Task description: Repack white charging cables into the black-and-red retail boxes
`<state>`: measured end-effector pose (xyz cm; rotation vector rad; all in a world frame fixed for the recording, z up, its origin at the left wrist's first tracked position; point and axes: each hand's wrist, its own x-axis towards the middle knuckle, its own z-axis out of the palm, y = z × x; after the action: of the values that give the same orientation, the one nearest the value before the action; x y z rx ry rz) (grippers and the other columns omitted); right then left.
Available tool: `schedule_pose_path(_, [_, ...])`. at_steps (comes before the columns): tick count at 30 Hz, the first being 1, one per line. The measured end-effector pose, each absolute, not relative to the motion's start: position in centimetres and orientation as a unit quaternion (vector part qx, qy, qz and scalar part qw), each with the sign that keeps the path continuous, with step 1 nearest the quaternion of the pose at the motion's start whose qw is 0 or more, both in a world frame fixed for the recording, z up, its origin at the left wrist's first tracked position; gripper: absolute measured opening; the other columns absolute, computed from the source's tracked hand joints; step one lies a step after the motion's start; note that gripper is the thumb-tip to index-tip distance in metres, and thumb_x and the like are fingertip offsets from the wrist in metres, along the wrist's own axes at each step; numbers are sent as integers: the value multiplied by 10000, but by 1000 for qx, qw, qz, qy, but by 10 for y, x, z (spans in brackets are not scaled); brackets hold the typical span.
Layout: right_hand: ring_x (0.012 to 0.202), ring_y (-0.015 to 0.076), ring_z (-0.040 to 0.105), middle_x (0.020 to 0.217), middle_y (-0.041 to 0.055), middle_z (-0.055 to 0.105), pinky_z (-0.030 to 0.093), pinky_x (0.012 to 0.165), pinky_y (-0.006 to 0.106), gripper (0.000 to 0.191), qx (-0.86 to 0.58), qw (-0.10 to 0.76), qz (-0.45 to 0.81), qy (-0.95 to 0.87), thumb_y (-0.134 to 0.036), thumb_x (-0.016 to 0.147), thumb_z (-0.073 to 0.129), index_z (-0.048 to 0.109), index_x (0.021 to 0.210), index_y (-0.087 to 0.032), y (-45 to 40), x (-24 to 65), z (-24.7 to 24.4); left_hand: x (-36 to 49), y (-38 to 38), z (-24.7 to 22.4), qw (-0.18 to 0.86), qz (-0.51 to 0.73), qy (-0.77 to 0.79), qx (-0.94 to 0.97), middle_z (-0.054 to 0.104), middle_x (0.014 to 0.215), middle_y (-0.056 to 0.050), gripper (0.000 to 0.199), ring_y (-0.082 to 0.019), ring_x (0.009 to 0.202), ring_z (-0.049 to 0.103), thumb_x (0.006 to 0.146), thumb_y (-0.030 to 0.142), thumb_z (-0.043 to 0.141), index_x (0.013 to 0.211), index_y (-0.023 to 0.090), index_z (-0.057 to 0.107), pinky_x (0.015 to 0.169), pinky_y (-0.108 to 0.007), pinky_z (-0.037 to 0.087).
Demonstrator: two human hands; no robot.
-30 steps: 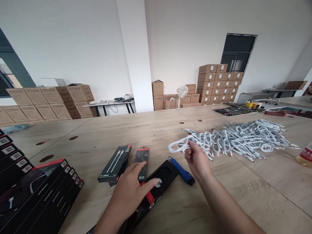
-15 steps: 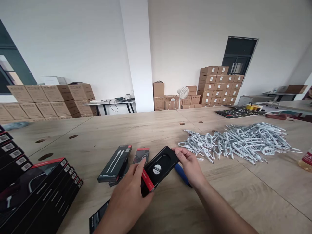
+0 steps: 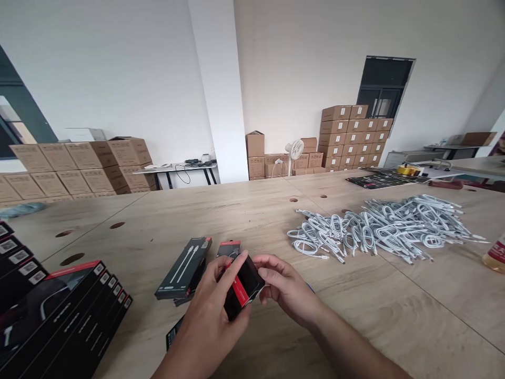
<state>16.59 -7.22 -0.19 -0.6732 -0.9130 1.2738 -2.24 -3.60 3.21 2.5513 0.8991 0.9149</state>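
In the middle, my left hand is wrapped round a black cable box with a red band, its thumb and fingers on opposite sides. At the box's far right end is my right hand, fingers curled and thumb bent against the open end. Part of that end is hidden by the fingers. Just left of my hands, a closed cable box with two white cables pictured on it rests on another box. Behind my left fingertips a red-topped box is partly covered.
Stacked black boxes fill the table's left front. Many bundled white cables lie in a heap on the right, with a bottle at the right edge. Round holes pierce the tabletop. Cartons and a fan stand beyond.
The black tray that stuck out of the box is now pushed in, with little showing. My right hand has moved left and down, close to my left hand. The blue thing is now nearly hidden.
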Motion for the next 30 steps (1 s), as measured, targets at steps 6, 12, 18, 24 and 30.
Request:
schedule_pose_path(6, [617,98,619,792,-5,705,514,555,213,324,-292,639,587,-403,-407,743,861,742,934,-173,-74,165,1,-18,-41,36,124,371,262,882,463,1352,-106,617,-273,1258,556,839,186,630,1413,349,470,989,-397,535])
schedule_pose_path(12, [509,81,588,644,-45,670,468,503,192,217,-278,676,512,-451,-370,802,818,707,820,-185,-81,164,5,-17,-48,43,129,406,215,879,491,1314,-111,643,-256,1266,552,764,155,689,1343,308,456,941,-358,560])
schedule_pose_path(18, [503,91,561,576,-46,638,461,497,192,245,-332,726,409,-443,-349,786,805,653,681,-189,-83,165,14,-6,-54,34,94,467,227,850,515,1267,-99,488,-260,1167,608,717,202,747,1152,271,537,918,-381,556])
schedule_pose_path(24, [792,151,677,903,29,736,555,722,266,169,-330,722,322,-517,-378,957,627,682,1000,-224,-96,168,24,6,-50,20,137,564,287,762,507,1250,-87,469,-284,1205,554,716,311,824,1087,276,539,880,-402,568])
schedule_pose_path(30, [1077,222,652,1244,76,673,533,937,351,607,-371,630,169,-661,-199,833,714,482,1386,-290,-101,162,10,10,-42,8,235,623,316,677,482,1291,-85,687,-276,1186,551,683,369,871,1243,295,480,866,-386,571])
